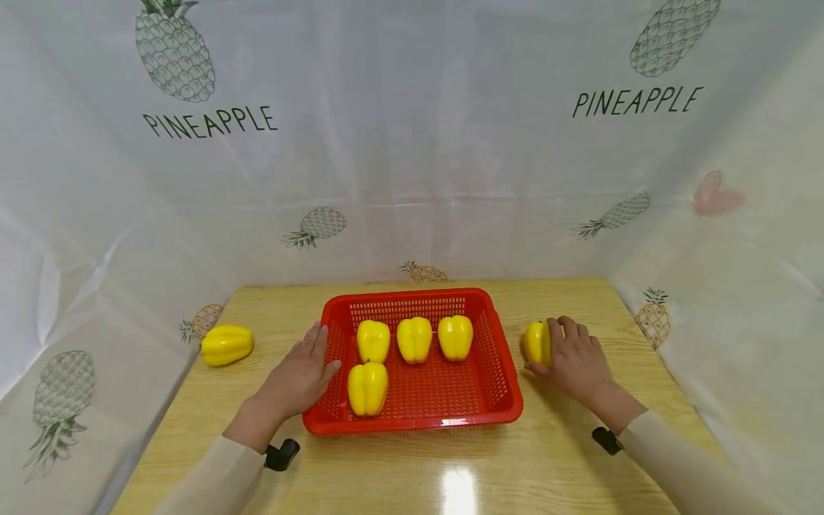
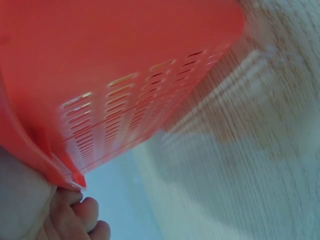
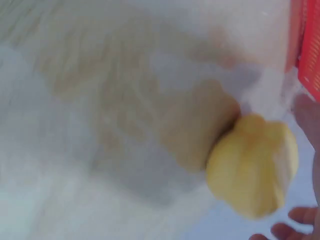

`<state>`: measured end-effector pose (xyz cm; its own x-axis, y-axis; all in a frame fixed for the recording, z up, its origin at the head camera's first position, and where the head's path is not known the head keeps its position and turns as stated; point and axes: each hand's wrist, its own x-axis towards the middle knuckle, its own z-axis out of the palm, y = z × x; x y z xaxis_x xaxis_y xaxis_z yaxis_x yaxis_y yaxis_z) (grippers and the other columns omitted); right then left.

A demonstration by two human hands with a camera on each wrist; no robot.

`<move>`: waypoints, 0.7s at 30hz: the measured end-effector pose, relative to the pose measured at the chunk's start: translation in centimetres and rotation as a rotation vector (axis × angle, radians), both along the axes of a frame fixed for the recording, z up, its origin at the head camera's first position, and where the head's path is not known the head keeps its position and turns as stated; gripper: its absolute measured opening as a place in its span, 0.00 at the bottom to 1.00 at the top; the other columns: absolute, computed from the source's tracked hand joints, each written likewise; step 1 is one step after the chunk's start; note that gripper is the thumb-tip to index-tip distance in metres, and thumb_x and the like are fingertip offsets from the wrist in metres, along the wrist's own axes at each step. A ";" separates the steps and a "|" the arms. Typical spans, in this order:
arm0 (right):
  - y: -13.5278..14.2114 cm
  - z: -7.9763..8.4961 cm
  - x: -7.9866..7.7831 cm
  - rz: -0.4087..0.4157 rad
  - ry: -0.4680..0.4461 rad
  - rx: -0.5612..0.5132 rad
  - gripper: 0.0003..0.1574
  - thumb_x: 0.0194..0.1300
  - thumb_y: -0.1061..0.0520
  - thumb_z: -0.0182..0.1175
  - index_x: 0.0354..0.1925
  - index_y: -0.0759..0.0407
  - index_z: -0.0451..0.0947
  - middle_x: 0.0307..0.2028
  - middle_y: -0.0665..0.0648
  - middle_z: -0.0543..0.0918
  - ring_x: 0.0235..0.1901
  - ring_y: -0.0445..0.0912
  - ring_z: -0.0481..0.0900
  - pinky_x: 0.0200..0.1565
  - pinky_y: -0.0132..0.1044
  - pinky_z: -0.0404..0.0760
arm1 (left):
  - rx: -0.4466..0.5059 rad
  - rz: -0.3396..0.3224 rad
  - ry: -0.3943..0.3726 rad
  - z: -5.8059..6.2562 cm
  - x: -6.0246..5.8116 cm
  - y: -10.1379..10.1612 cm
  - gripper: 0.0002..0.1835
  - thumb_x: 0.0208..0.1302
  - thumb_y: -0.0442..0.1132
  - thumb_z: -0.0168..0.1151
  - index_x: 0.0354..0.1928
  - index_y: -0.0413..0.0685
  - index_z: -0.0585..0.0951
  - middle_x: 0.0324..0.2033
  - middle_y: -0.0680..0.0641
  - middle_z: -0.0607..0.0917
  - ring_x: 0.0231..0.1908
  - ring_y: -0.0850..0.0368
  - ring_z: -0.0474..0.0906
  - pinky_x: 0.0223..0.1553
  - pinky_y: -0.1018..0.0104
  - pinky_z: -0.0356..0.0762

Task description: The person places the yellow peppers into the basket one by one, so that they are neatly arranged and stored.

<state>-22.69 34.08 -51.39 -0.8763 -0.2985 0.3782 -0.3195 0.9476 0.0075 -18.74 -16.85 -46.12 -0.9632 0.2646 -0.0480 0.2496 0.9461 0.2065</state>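
A red basket (image 1: pixel 412 425) with slotted sides stands mid-table. Several yellow bell peppers (image 1: pixel 415 340) sit in it, three in a back row and another (image 1: pixel 368 390) at the front left. My left hand (image 1: pixel 299 375) grips the basket's left rim, thumb over the inside edge; the left wrist view shows its bent fingers (image 2: pixel 86 212) outside the rim. To the basket's right, my right hand (image 1: pixel 579 361) is around one yellow bell pepper (image 1: pixel 536 343) on the table. In the right wrist view, gaps show between that pepper (image 3: pixel 252 165) and the spread fingers (image 3: pixel 302 215).
One more yellow bell pepper (image 1: pixel 227 345) lies on its side at the table's far left. The wooden table (image 1: pixel 380 472) is bordered at the back and sides by a white curtain (image 1: pixel 412 157) printed with pineapples.
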 end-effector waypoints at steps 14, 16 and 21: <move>0.8 1.9 -1.9 0.195 -0.267 0.114 0.70 0.51 0.44 0.84 0.74 0.77 0.58 0.67 0.78 0.71 0.62 0.74 0.74 0.61 0.66 0.80 | 0.019 -0.002 -0.010 -0.2 -0.1 -0.3 0.43 0.83 0.50 0.52 0.82 0.27 0.48 0.81 0.27 0.50 0.80 0.29 0.52 0.79 0.35 0.55; 0.5 1.6 -2.0 0.172 -0.272 0.118 0.67 0.52 0.44 0.84 0.72 0.79 0.60 0.65 0.78 0.72 0.61 0.74 0.74 0.60 0.65 0.81 | 0.020 0.002 -0.011 -0.3 -0.1 -0.2 0.43 0.82 0.51 0.52 0.82 0.28 0.48 0.81 0.27 0.50 0.80 0.29 0.53 0.79 0.35 0.55; 0.0 1.1 -2.1 0.159 -0.223 0.135 0.60 0.53 0.49 0.83 0.68 0.80 0.63 0.59 0.78 0.75 0.56 0.74 0.77 0.57 0.63 0.84 | 0.023 0.009 -0.004 -0.2 0.0 -0.2 0.43 0.82 0.51 0.53 0.82 0.28 0.48 0.82 0.27 0.50 0.80 0.30 0.53 0.79 0.35 0.55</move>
<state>-24.83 34.09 -50.27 -0.8714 -0.4731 0.1296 -0.4717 0.8807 0.0428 -18.76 -17.07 -46.33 -0.9653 0.2573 -0.0458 0.2406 0.9433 0.2287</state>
